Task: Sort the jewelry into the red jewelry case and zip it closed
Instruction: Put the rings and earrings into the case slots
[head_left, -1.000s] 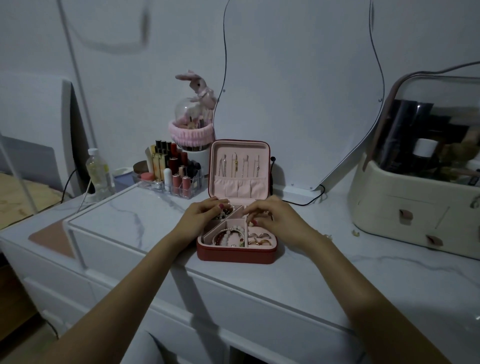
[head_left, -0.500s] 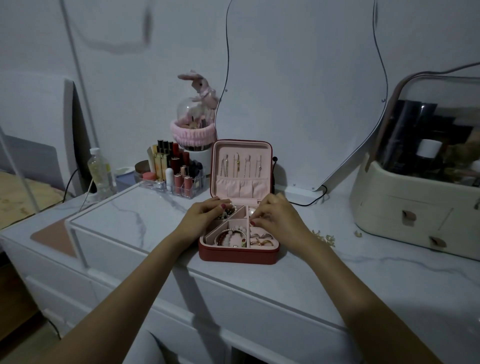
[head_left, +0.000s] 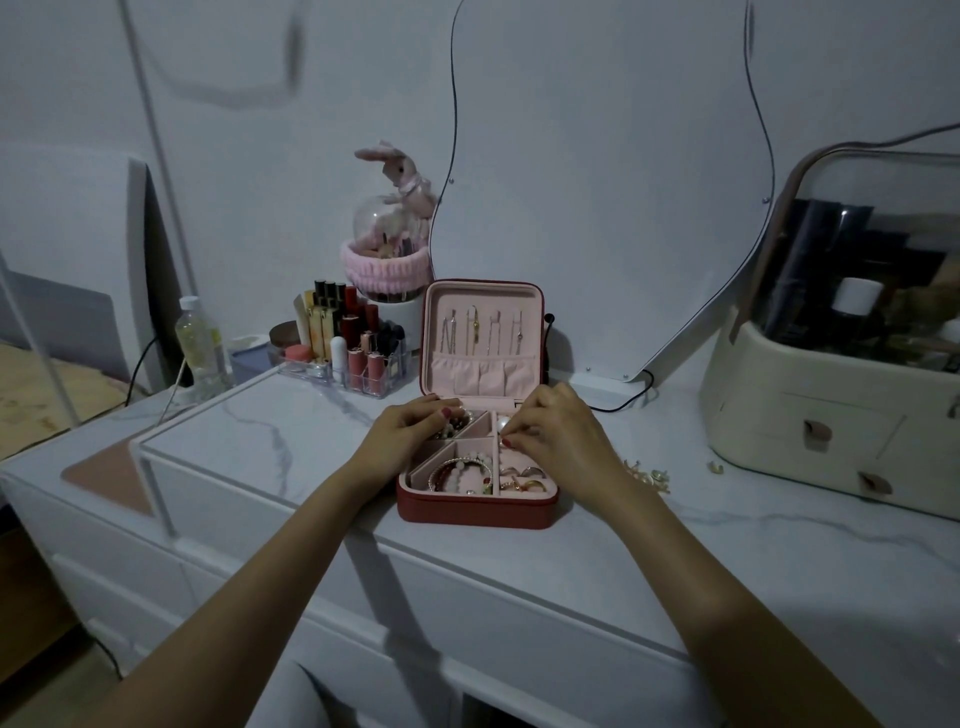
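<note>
The red jewelry case (head_left: 475, 512) lies open on the marble top, its pink lid (head_left: 480, 379) upright with necklaces (head_left: 480, 332) hanging inside. Beaded bracelets (head_left: 462, 473) fill the front left compartment and rings (head_left: 522, 478) the front right. My left hand (head_left: 410, 436) rests over the back left compartment, fingertips on dark beads; whether it grips them is hidden. My right hand (head_left: 556, 436) hovers over the back right compartment, thumb and finger pinched beside a pearl earring (head_left: 501, 425). Loose earrings (head_left: 647, 475) lie on the table right of the case.
A clear lipstick organizer (head_left: 353, 358) and a bunny dome (head_left: 389, 244) stand behind the case on the left. A cream cosmetics box (head_left: 831, 431) sits at the right, one small piece (head_left: 717, 466) before it. A curved mirror (head_left: 597, 182) leans at the back, and a bottle (head_left: 200, 343) stands far left.
My right hand has drawn back from the front right compartment to the back right one, uncovering the rings and the loose earrings on the table. The left hand has stayed in place.
</note>
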